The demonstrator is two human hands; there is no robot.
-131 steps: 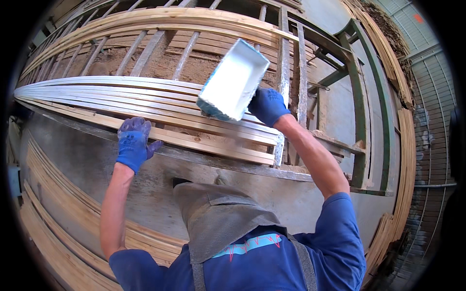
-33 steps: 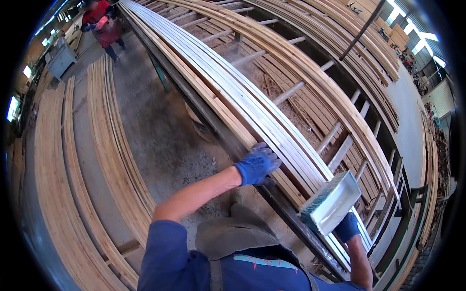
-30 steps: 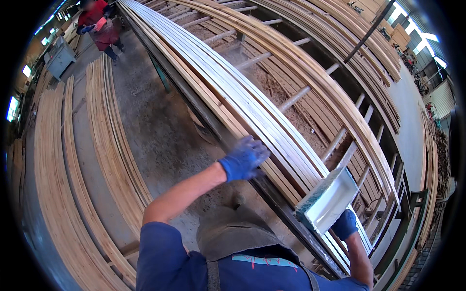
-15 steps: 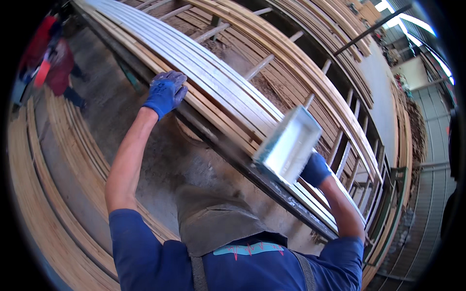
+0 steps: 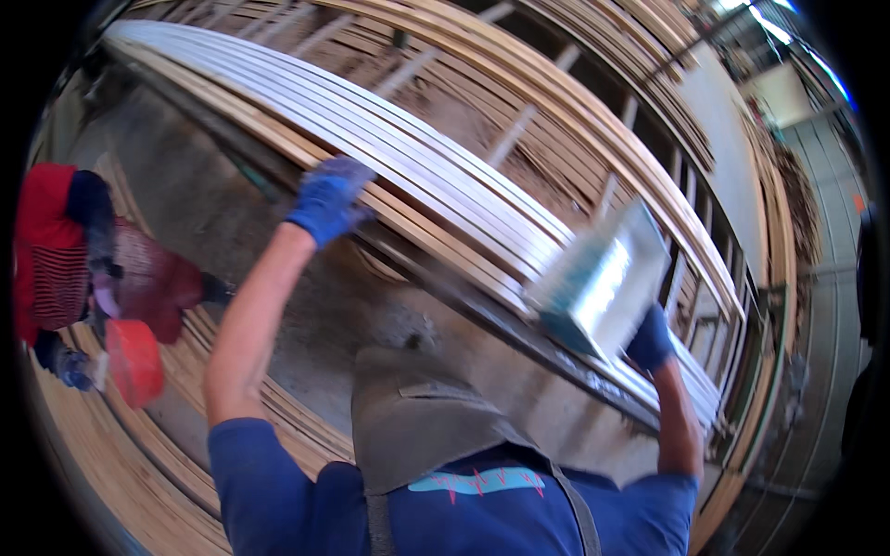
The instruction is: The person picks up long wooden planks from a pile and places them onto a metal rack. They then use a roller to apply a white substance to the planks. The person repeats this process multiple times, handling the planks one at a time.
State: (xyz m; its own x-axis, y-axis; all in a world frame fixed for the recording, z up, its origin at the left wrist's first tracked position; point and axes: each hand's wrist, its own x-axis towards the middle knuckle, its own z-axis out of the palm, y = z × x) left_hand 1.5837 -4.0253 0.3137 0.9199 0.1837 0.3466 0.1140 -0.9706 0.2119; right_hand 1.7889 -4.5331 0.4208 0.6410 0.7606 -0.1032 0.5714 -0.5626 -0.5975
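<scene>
My left hand (image 5: 329,197), in a blue glove with a dark coating, is closed over bare wooden strips (image 5: 422,229) along the near edge of the rack. At the right, my gloved right hand (image 5: 651,338) grips the far right side of a rectangular open tray (image 5: 607,287). This tray is white inside with a teal outer wall, tilted and smeared by motion. It sits over the right part of a row of white-coated strips (image 5: 408,139), touching or just above them; I cannot tell which. Most of my right fingers are hidden behind the tray.
A dark metal rail (image 5: 464,295) runs below the strips on my side. At the left, a co-worker in red (image 5: 56,241) holds a red rounded container (image 5: 134,363). Long wooden boards (image 5: 130,454) lie at the lower left. More strips (image 5: 556,102) lie on the rack's far side.
The tray and my right hand have moved right along the strips. My left hand has shifted slightly right and down. The co-worker at the left now shows more fully.
</scene>
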